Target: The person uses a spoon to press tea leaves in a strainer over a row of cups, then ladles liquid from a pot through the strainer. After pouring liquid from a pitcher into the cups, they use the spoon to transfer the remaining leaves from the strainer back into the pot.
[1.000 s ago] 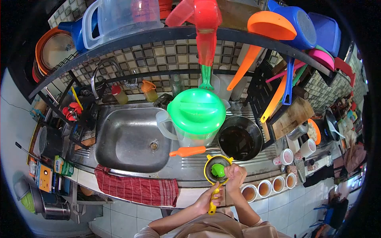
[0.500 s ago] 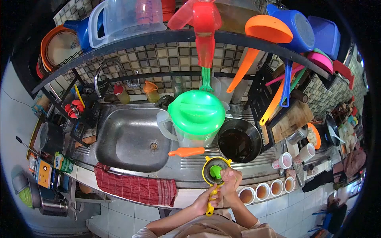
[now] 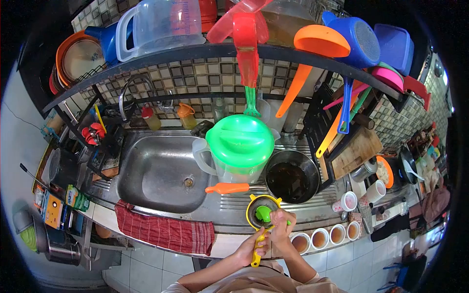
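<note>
My left hand [image 3: 252, 249] is wrapped round the yellow handle of a strainer [image 3: 251, 218] near the counter's front edge. Fingers closed, my right hand [image 3: 282, 225] grips a green spoon [image 3: 263, 213], whose bowl lies inside the strainer's mesh. What the mesh holds is too small to make out. Just beyond stands a dark pan [image 3: 291, 177] with dark liquid and an orange handle. Left of the pan is a clear pitcher [image 3: 234, 172] under a green lid [image 3: 240, 141]. Several cups of brown liquid [image 3: 320, 238] line the counter edge to the right of my hands.
A steel sink [image 3: 161, 171] lies to the left, with a red cloth [image 3: 163, 228] over the counter edge. Overhead runs a black shelf [image 3: 195, 52] hung with an orange ladle [image 3: 296, 85] and other utensils. White cups [image 3: 348, 200] and a cutting board [image 3: 359, 153] are at the right.
The view has shifted slightly. The green spoon's bowl sits a little differently in the strainer, and more of its handle shows past my right hand. Both hands keep their grips.
</note>
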Action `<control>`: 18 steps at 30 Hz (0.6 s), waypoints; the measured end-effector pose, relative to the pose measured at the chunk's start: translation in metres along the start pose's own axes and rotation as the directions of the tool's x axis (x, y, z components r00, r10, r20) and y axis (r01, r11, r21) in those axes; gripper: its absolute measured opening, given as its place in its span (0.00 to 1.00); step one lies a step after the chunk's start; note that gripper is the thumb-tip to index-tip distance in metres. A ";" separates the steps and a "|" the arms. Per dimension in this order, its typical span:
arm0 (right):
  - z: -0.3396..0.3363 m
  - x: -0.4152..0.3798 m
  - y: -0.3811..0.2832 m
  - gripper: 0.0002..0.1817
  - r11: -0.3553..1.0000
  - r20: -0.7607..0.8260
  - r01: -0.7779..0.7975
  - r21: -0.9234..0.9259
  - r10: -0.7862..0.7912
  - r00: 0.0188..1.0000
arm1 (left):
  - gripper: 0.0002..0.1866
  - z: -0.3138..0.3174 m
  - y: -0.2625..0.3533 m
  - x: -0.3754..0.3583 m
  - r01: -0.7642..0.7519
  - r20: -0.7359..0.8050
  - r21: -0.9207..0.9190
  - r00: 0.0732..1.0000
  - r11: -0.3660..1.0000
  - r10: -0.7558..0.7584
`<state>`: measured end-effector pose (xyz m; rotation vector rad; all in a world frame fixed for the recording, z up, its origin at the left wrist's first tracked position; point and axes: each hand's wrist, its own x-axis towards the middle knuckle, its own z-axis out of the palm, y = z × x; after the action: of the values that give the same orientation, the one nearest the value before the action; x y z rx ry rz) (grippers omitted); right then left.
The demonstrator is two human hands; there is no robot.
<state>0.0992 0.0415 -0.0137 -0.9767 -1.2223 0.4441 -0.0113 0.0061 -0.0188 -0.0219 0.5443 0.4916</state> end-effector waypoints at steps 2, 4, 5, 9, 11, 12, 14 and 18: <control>0.004 -0.001 0.003 0.22 0.986 -0.071 -0.022 0.163 0.034 0.997 | 0.17 0.000 0.000 0.001 -0.010 0.001 0.006 1.000 1.000 0.010; 0.006 0.000 0.000 0.21 0.991 -0.070 0.002 0.135 0.008 0.998 | 0.15 -0.003 -0.003 0.002 0.003 0.002 -0.028 1.000 1.000 -0.003; 0.007 0.001 -0.001 0.20 0.994 -0.073 0.027 0.104 -0.019 0.997 | 0.15 -0.003 -0.003 0.002 -0.002 0.003 -0.027 1.000 1.000 0.002; 0.010 -0.002 0.003 0.17 0.963 -0.138 -0.011 0.269 0.050 0.989 | 0.16 -0.004 -0.002 0.005 -0.002 0.003 -0.004 1.000 1.000 0.002; 0.003 -0.007 0.014 0.14 0.996 -0.094 0.016 0.093 -0.008 0.996 | 0.17 -0.003 -0.002 0.004 0.011 0.016 -0.008 1.000 1.000 -0.011; -0.004 -0.016 0.027 0.14 0.995 -0.093 0.018 0.095 -0.009 0.996 | 0.16 -0.001 -0.001 0.003 0.009 0.006 -0.002 1.000 1.000 -0.009; -0.021 -0.038 0.052 0.09 0.988 0.130 -0.021 -0.154 0.041 0.991 | 0.16 -0.001 -0.002 0.003 0.004 -0.003 0.001 1.000 1.000 -0.004; -0.020 -0.036 0.055 0.11 0.993 0.154 -0.079 -0.089 0.092 0.984 | 0.16 0.001 -0.002 0.003 -0.019 -0.035 0.013 0.999 1.000 0.020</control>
<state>0.1175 0.0367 -0.0797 -1.0835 -1.3537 0.5510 -0.0079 0.0053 -0.0197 -0.0137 0.5826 0.5076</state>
